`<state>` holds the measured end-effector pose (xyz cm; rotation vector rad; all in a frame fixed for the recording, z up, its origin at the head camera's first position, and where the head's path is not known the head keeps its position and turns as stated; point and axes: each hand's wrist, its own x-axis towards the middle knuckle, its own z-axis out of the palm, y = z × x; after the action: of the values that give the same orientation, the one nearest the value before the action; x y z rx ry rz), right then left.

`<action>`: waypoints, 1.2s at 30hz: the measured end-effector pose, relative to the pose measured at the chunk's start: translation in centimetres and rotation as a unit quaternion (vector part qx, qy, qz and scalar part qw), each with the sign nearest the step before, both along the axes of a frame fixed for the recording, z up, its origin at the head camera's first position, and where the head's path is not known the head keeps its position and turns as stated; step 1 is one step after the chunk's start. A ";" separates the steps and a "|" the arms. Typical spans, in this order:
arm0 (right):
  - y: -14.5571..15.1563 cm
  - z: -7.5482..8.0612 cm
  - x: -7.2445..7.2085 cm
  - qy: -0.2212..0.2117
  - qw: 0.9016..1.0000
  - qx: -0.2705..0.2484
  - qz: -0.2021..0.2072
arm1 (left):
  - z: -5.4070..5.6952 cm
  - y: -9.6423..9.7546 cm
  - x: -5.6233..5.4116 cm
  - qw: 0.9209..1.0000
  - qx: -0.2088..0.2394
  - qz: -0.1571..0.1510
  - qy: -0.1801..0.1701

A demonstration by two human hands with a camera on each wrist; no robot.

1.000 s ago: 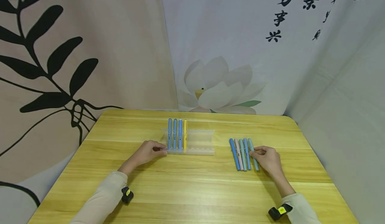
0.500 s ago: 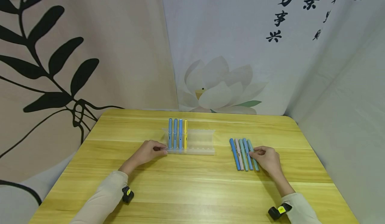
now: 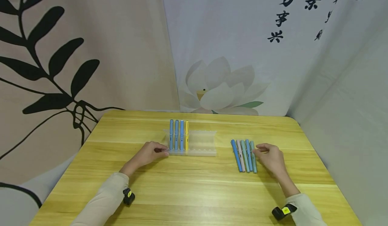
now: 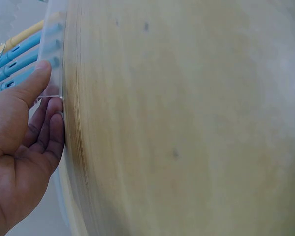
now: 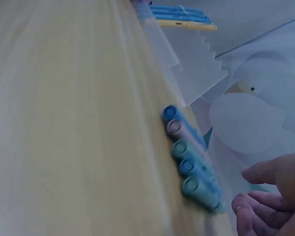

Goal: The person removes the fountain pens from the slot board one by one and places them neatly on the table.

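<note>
My left hand (image 3: 152, 153) grips the left end of a clear plastic pen rack (image 3: 201, 143), thumb on its front lip and fingers curled at the end, as the left wrist view shows. Three blue pens (image 3: 176, 135) and a yellow pen (image 3: 187, 135) stand side by side in the rack's left part. To the right, several pens lie in a row: a blue pen (image 3: 236, 155), a pinkish pen (image 3: 240, 156), a green pen (image 3: 245, 156), another blue pen (image 3: 249, 156) and a green pen (image 3: 253, 158) at the right end. Beside that last one is my right hand (image 3: 271, 157), thumb and fingers parted around nothing.
The wooden table (image 3: 188, 192) runs back to hanging cloths with a printed lotus (image 3: 224, 88) and a dark leafy branch (image 3: 57, 57). A small black camera (image 3: 128, 196) sits on the left wrist, another camera (image 3: 284, 212) on the right.
The rightmost green pen has swung from slanted to nearly upright in view, closer alongside its neighbours. My right hand has let go of it and drawn slightly right. The left hand stays put.
</note>
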<state>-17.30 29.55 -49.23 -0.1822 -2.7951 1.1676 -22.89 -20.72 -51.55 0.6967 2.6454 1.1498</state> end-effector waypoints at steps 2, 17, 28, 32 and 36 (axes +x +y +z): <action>-0.4 0.5 -0.1 0.013 1.000 0.001 0.007 | 0.0 0.0 0.0 1.000 0.000 0.004 -0.003; -4.7 2.5 -1.2 0.073 0.992 -0.069 0.074 | -0.1 0.1 0.1 1.000 0.000 0.002 0.006; -8.7 2.5 -2.3 0.091 0.981 -0.115 0.125 | -0.2 0.0 0.1 1.000 -0.002 0.003 0.001; -10.0 2.1 -2.8 0.096 0.977 -0.133 0.137 | -0.2 0.0 0.0 1.000 0.000 0.003 0.003; -11.2 1.7 -3.3 0.100 0.973 -0.145 0.146 | -0.1 0.2 0.0 1.000 -0.001 0.006 0.002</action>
<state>-20.57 18.40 -47.52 0.3195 -2.5222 1.5593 -22.88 -20.56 -51.66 0.6848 2.6566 1.1490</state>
